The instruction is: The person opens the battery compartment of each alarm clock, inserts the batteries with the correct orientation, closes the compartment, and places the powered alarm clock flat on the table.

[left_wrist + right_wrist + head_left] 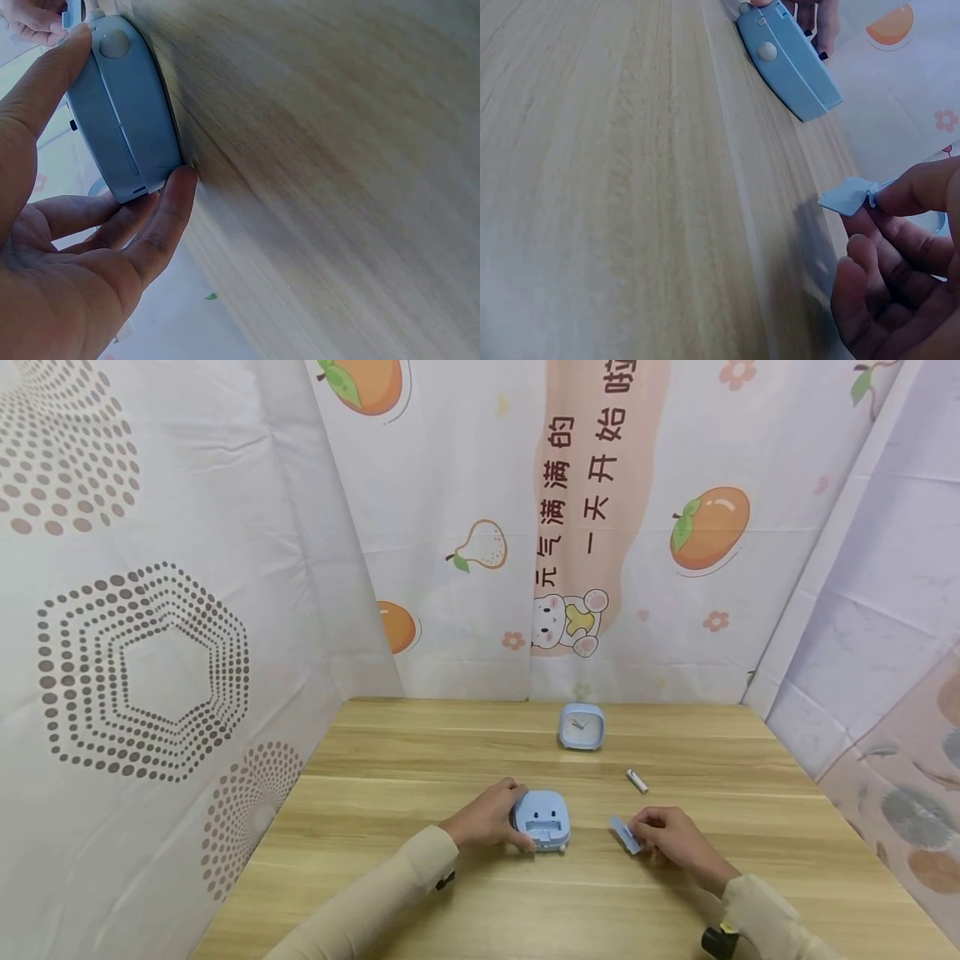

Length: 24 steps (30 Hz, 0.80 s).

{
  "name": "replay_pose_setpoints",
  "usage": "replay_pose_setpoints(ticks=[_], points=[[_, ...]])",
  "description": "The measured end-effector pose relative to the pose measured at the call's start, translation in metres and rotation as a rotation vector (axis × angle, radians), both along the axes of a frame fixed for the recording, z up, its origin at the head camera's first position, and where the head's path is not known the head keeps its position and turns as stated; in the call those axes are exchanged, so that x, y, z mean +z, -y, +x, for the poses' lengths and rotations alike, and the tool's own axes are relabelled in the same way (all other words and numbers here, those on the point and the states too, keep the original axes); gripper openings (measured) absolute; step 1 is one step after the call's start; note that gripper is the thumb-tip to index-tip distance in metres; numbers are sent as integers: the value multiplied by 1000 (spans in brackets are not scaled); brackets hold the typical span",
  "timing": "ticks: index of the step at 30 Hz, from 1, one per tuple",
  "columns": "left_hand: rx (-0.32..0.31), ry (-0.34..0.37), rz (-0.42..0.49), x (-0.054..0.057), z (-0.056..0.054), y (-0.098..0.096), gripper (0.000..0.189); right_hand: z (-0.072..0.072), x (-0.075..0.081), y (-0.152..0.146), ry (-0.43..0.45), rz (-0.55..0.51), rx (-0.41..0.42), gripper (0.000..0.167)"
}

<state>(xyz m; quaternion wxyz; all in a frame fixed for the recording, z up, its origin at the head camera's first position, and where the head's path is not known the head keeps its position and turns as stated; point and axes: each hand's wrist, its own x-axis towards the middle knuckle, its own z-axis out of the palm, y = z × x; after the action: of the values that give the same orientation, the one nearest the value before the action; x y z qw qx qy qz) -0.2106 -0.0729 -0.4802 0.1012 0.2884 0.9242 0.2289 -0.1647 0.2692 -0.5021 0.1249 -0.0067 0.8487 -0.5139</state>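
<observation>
A light-blue alarm clock (pixel 542 810) lies on its face near the middle of the table, its back turned up and the battery compartment (pixel 543 828) uncovered. My left hand (pixel 491 817) grips it from the left, thumb at the near edge and fingers round the far side. In the left wrist view the clock's side (pixel 124 105) shows a round white foot. My right hand (pixel 667 839) pinches a small blue battery cover (pixel 625 835) between thumb and fingers, to the right of the clock. The right wrist view shows the cover (pixel 847 196) with its small clip by the thumb.
A white battery (pixel 637 781) lies on the wooden table (pixel 420 752) beyond my right hand. Farther back stands a second blue clock (pixel 582 727), its dial facing me. Printed curtains (pixel 465 460) hang behind the table and along both sides.
</observation>
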Motion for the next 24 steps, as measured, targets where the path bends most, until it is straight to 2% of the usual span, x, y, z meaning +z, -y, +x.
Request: replay_pose_setpoints(ticks=[14, 24], points=[[-7, -10, -2, -2, -2, 0, 102, 2, -2, -13, 0, -10, 1, 19], [-4, -4, 0, -3, -2, 1, 102, 2, -1, -25, 14, 27, -27, 18]])
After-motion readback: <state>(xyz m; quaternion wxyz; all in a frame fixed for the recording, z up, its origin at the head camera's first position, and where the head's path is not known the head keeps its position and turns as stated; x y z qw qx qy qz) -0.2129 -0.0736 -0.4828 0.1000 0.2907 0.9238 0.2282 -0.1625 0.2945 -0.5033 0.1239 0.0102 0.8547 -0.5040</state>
